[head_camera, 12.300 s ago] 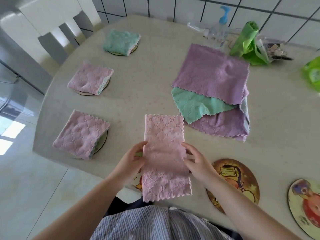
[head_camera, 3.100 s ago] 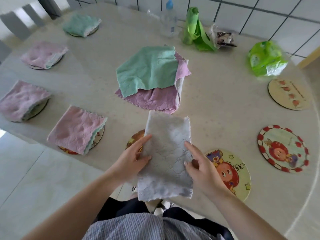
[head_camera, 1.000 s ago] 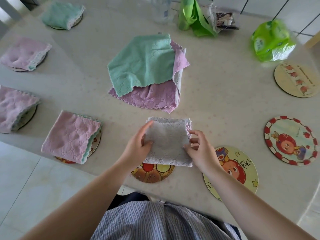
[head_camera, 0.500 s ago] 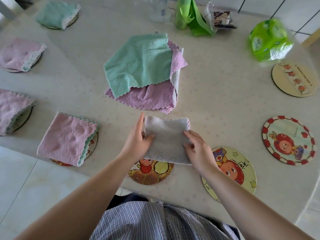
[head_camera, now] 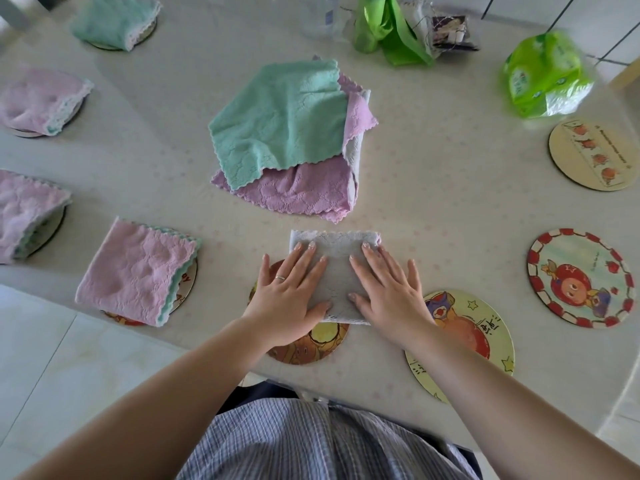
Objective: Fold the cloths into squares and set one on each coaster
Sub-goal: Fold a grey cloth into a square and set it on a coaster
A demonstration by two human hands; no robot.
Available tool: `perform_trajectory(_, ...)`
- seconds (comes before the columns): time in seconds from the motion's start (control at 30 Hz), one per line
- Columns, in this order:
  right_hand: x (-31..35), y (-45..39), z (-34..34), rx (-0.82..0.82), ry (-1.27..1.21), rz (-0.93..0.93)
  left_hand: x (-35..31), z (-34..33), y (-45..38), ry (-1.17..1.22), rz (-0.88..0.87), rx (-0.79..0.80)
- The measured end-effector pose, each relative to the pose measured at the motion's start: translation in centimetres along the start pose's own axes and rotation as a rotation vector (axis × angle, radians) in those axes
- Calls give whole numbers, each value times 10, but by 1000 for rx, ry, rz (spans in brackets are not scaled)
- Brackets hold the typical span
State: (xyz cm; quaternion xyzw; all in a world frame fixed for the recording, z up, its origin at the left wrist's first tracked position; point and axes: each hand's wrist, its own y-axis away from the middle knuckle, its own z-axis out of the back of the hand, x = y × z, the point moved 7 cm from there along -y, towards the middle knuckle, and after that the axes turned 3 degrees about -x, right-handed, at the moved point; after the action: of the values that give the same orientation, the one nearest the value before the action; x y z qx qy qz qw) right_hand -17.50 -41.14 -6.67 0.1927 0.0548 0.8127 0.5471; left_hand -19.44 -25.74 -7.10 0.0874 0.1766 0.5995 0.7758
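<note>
Under the fingers lies a folded grey cloth square of soft, matt, quilted fleece with scalloped edges. Beyond the fingers, the loose mint-green cloth and mauve cloth show the same embossed nap. The pale bench looks smooth and faintly speckled. Right of the fingers, the round printed coaster looks smooth with a slight sheen; the green plastic packet is glossy.

Bright, soft daylight; faint shadows. Wide-angle bending at frame edges; the green pack, upper right, is motion-blurred.
</note>
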Motion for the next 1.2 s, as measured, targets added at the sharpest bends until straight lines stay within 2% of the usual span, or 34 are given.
perform_trajectory(0.07, -4, -1, 1, -9, 3, 15, -1, 2, 0, 13, -11, 8)
perform_trajectory(0.13, -6, 2, 11, -75, -64, 9, 2, 10, 6, 94, 9, -55)
perform_trajectory(0.2, -15, 8, 21, -178, -254, -96, 16, 22, 19, 269, 148, -193)
perform_trajectory(0.27, -25, 18, 23, -211, -498, -245, 35, 27, 33, 457, 327, -302)
perform_trajectory(0.3, -25, 21, 21, -194, -577, -290, 40, 27, 36, 531, 366, -302)
perform_trajectory(0.43, -16, 15, 12, -122, -636, -297, 33, 22, 26, 733, 321, -191)
perform_trajectory(0.53, -16, 8, 9, -67, -748, -355, 35, 25, 18, 882, 359, -166)
perform_trajectory(0.73, 8, 25, -4, -30, -947, -344, 56, 34, 37, 1159, 382, -206)
perform_trajectory(0.83, 27, 38, -14, -39, -976, -322, 62, 31, 55, 1176, 364, -231)
perform_trajectory(1.07, 46, 47, -14, -58, -856, -264, 73, 15, 66, 1066, 360, -258)
perform_trajectory(1.13, 44, 49, -12, -90, -767, -260, 71, 13, 68, 887, 329, -262)
perform_trajectory(1.2, 42, 52, -4, -186, -633, -236, 65, 23, 71, 617, 222, -382)
